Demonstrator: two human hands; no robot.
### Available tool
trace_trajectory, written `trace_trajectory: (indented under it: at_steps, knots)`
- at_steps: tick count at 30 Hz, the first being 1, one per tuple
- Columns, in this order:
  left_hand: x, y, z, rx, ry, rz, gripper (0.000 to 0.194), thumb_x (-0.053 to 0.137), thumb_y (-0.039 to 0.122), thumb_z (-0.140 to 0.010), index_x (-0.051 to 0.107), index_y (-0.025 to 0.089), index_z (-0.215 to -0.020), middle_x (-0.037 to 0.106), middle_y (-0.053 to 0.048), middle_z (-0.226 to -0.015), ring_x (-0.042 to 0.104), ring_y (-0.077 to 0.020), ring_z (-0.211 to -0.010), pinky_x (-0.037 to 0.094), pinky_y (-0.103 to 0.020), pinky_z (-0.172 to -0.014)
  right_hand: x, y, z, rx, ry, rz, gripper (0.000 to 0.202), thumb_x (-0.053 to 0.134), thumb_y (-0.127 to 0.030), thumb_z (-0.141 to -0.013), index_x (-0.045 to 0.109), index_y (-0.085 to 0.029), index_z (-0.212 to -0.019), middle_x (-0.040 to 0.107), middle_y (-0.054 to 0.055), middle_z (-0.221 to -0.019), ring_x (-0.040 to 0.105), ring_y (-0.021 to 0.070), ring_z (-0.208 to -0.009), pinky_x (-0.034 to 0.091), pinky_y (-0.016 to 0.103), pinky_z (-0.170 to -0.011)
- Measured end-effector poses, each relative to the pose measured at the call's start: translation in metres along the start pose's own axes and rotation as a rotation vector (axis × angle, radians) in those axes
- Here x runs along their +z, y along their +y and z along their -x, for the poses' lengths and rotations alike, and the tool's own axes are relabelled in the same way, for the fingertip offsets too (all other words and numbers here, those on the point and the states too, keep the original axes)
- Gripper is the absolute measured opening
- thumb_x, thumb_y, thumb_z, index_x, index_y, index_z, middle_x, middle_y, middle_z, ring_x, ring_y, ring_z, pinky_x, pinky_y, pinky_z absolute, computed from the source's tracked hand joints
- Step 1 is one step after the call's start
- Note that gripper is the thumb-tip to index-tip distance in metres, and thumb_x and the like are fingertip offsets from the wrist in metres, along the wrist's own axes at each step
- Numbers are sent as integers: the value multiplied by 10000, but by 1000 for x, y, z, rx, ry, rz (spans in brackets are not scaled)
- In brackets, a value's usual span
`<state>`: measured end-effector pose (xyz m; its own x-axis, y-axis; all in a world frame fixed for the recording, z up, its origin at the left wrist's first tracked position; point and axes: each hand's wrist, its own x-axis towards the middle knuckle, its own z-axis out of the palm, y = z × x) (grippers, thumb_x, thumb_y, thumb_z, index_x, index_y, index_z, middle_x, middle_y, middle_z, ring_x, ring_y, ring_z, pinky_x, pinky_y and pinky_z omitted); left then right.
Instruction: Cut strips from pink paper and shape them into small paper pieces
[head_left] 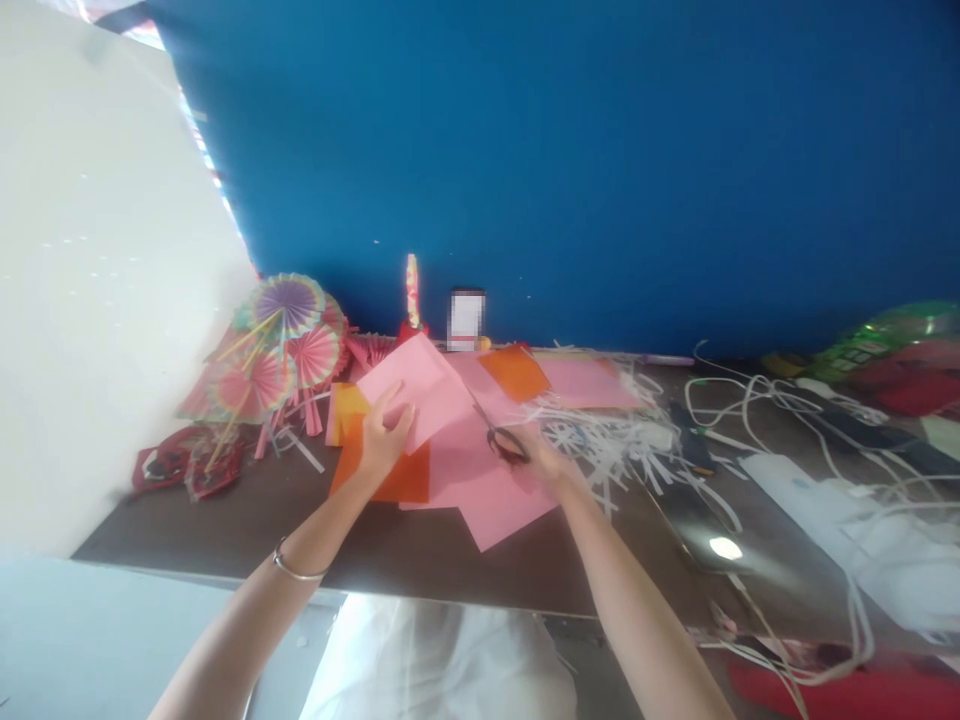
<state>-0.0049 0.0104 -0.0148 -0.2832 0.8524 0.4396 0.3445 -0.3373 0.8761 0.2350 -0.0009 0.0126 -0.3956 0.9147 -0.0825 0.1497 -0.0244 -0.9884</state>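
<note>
Now, hands: two, both the person's own, both over the brown table [225, 520].
Left hand [384, 435]: fingers curled over the near edge of a pink sheet [420, 385], thumb on top; it lifts that sheet off the pile, likely so the blades can get under and over its edge.
Right hand [541, 458]: fingers closed through the handles of the scissors [499, 435]; the blades point up and left, toward the raised sheet's right edge, and how far apart they stand is too blurred to tell.
Pink sheet: held tilted, its far corner up, just above the other papers.
Paper pile [495, 500]: more pink sheets flat beneath the hands; orange sheets, two seen, one under the left hand [397, 480] and one farther back [514, 372].
White strips [600, 440]: a loose heap right of the scissors, too many to count.
Paper fans [277, 345]: about four pleated rounds leaning at the left, by the white wall.
Cables [750, 400]: several white ones, tangled at the right.
Bracelet [296, 570]: one, on the left wrist.
Blue wall [562, 150]: behind the table.
</note>
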Motion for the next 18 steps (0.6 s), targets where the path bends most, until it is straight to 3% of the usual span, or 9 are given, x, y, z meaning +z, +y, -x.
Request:
trace_trajectory:
  at_steps: [10,18]
  knots:
    - [1,3,1,43,-31,-8,443,596,319,-774,548,180,-1192,585,-94,-1207,510,-235,-1159,390,-376,-1017,5,-10,5,-15,7,-4,384,502,-491,-792,462,-188,-559,416,-26,-479,337,91,-455,254,274,-472]
    - [0,3,2,47,-35,-8,444,587,312,-781,540,178,-1201,574,-97,-1221,506,-229,-1164,391,-371,-1016,-3,13,-5,-22,-6,-214,379,539,-491,-768,412,-195,-567,340,-36,-563,341,99,-530,274,260,-500]
